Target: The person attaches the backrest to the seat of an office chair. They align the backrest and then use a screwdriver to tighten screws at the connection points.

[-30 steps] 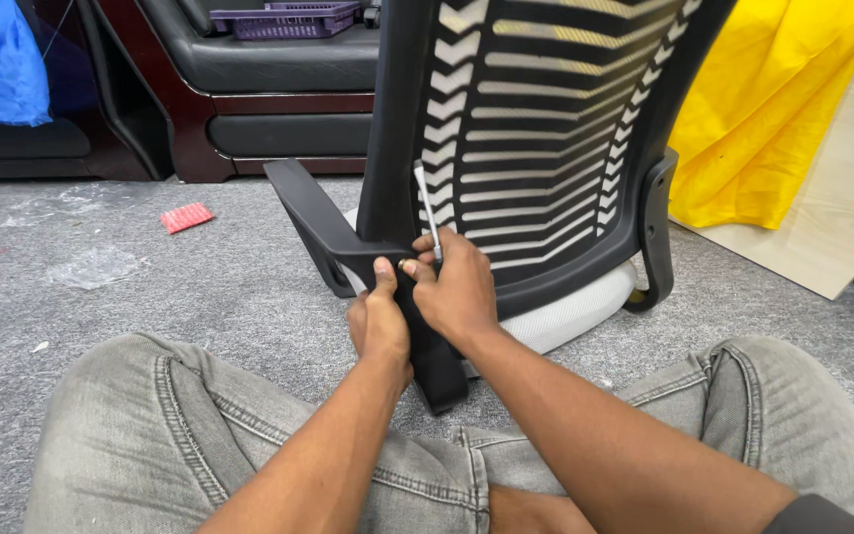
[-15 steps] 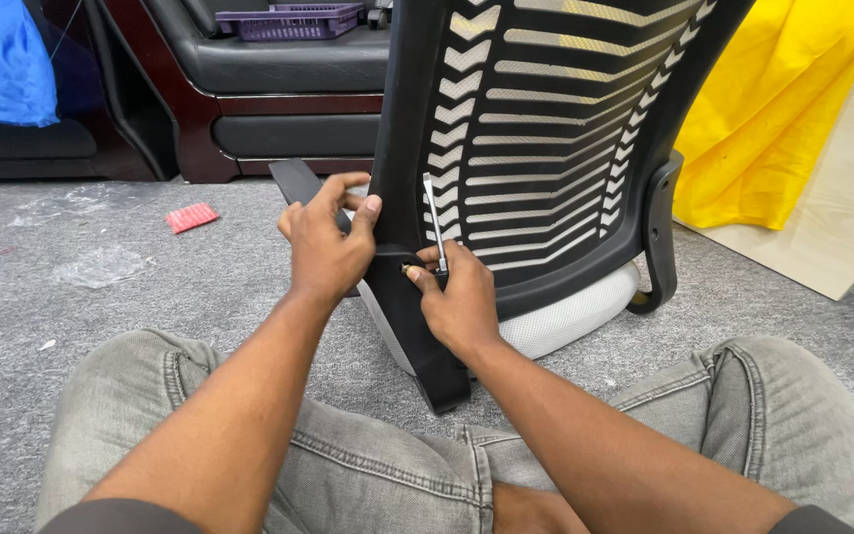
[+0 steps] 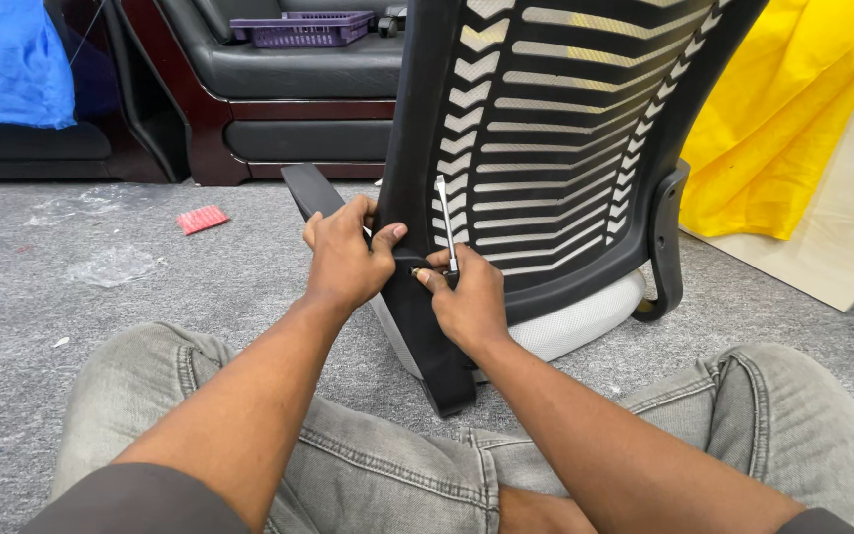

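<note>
A black office chair [image 3: 546, 129] with a slotted mesh back lies on the grey carpet in front of my knees, its white seat cushion [image 3: 585, 321] low at the right. My left hand [image 3: 346, 259] grips the chair's black back spine just beside the left armrest [image 3: 306, 193]. My right hand [image 3: 462, 302] pinches a small brass-coloured screw against the spine and also holds a silver hex key [image 3: 444, 220], which stands upright against the mesh.
A dark sofa [image 3: 279, 89] with a purple basket [image 3: 300, 28] stands behind. A red packet [image 3: 202, 219] and plastic wrap [image 3: 116, 265] lie on the carpet at left. Yellow cloth [image 3: 793, 109] covers a pale wooden board [image 3: 842, 237] at right. A blue cloth [image 3: 7, 59] sits far left.
My left hand lifted off the lower spine, rose toward the armrest, then settled back gripping the spine higher up. My right hand stayed with the hex key.
</note>
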